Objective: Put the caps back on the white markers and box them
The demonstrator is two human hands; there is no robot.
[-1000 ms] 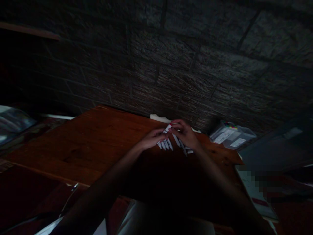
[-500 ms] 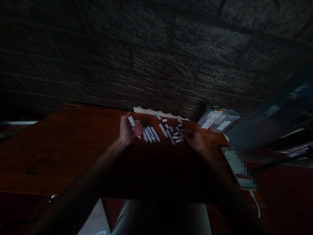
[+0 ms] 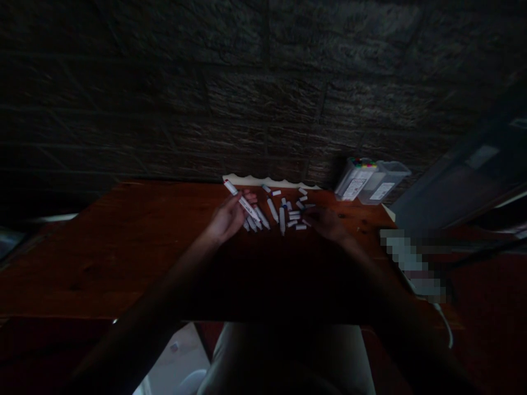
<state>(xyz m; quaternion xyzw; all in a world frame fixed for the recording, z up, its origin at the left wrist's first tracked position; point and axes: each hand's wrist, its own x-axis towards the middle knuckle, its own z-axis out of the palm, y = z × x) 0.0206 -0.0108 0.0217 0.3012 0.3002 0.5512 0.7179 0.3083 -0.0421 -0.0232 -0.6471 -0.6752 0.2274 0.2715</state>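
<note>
In my left hand (image 3: 229,218) lies a white marker (image 3: 242,201), slanting from upper left to lower right with a dark red tip at its upper end. The thumb and fingers are loosely around it. Below it, several white markers (image 3: 262,218) lie side by side on the table. Two more, a marker (image 3: 272,210) and another marker (image 3: 282,220), lie to the right. My right hand (image 3: 327,223) is at the right edge of a scatter of small white marker caps (image 3: 293,215). Its fingertips are bent together over the caps, too dark to show what they hold.
Against the stone wall (image 3: 242,126) stand a clear box with coloured marker ends (image 3: 354,180) and another clear box (image 3: 385,184). A white scalloped strip (image 3: 269,181) lies along the back of the wooden table (image 3: 144,247). A blurred pale object with a cable (image 3: 444,323) is at right.
My left hand has turned and loosened from a fist, so the marker shows along its length, now over the row of markers. My right hand stays by the caps. The view has shifted slightly.
</note>
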